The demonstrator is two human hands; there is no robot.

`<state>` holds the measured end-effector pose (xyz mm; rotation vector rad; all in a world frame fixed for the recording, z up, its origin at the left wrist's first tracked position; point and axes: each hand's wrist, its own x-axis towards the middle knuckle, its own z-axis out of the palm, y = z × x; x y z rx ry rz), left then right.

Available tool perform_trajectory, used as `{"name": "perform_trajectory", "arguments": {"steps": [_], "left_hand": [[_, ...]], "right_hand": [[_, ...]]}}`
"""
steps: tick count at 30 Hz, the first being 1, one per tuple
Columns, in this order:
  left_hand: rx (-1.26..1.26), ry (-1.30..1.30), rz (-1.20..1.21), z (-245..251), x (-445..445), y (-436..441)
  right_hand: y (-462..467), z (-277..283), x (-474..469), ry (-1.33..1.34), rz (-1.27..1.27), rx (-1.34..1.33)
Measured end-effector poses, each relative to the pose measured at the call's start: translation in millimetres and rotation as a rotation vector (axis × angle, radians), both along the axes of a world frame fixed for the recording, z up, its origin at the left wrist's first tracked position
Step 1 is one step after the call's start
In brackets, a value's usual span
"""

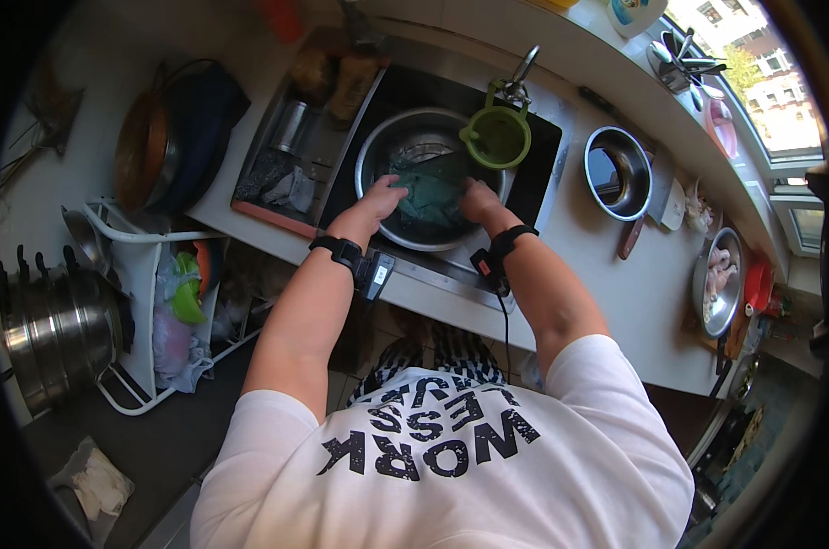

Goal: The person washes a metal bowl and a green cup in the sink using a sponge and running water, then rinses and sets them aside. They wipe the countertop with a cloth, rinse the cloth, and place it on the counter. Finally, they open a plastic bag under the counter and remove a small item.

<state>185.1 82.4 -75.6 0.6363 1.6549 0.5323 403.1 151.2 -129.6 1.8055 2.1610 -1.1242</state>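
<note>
A wide stainless steel basin (361,165) stands in the sink, and a wet green cloth (434,195) is spread inside it. At the cloth's left edge my left hand (386,200) pinches it between thumb and fingers, over the basin's near left rim. My right hand (482,201) grips the opposite edge, its fingers partly hidden by the cloth and the back of the hand. A green plastic strainer (498,141) hangs below the chrome tap (521,72) and overlaps the basin's far right rim.
Right on the counter stand a steel bowl of dark liquid (615,175), a cleaver (651,195) and a steel bowl of raw meat (720,278). Left of the sink, a drainboard (263,165) holds a metal cup (291,127). A white rack (147,247) stands below the counter.
</note>
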Motion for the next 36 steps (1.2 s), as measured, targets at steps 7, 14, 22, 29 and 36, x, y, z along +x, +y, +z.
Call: {"name": "perform_trajectory", "arguments": {"steps": [7, 14, 22, 29, 36], "left_hand": [[-0.286, 0.087, -0.036, -50.2, 17.1, 19.3], [-0.329, -0.197, 0.412, -89.1, 37.9, 16.6], [-0.172, -0.375, 0.684, -106.5, 29.6, 16.8], [-0.21, 0.042, 0.582, -104.8, 34.9, 22.4], [-0.31, -0.235, 0.667, -126.4, 30.7, 8.2]], "right_hand": [[17.5, -63.7, -27.8, -0.122, 0.208, -0.095], [9.5, -85.8, -57.3, 0.305, -0.142, -0.353], [-26.3, -19.2, -68.6, 0.559, -0.122, -0.025], [19.8, -76.4, -33.2, 0.12, -0.16, 0.269], [-19.8, -88.4, -65.0, 0.623, -0.078, -0.053]]}}
